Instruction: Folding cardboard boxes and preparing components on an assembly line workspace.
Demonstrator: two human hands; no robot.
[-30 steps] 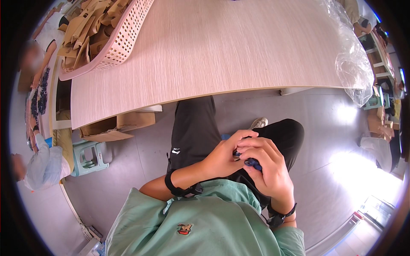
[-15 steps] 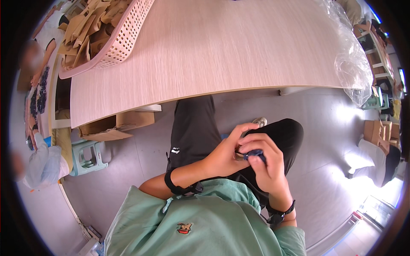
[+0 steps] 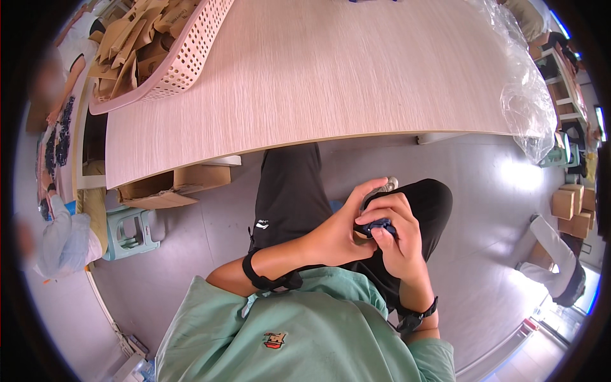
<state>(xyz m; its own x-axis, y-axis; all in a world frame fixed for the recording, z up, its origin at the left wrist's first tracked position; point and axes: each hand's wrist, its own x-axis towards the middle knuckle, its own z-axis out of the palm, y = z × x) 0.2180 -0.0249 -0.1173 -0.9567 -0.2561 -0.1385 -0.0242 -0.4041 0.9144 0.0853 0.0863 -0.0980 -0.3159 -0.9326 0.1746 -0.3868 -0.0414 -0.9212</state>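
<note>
A small, dark blue, bunched piece (image 3: 380,225), its material hard to make out, sits above the lap, just off the worktop's near edge. The right hand (image 3: 402,239) pinches it; the left hand (image 3: 340,234) curls alongside, its exact grip hidden. The piece is nearer the pale wood-grain worktop (image 3: 356,76) than a second ago, suggesting continued in-hand handling. A pink perforated plastic basket (image 3: 182,71) of brown cardboard pieces (image 3: 130,41) stands toward the worktop's left edge.

Dark blue item (image 3: 381,225) at 4 o'clock was partly covered by right hand (image 3: 401,234) and left hand (image 3: 344,232); kind couldn't be told. Basket (image 3: 175,79) at 10 ran off top edge; blue thing (image 3: 372,0) near 1 got cut there too. Dark pieces (image 3: 62,137) at 9 were too small to tell.
</note>
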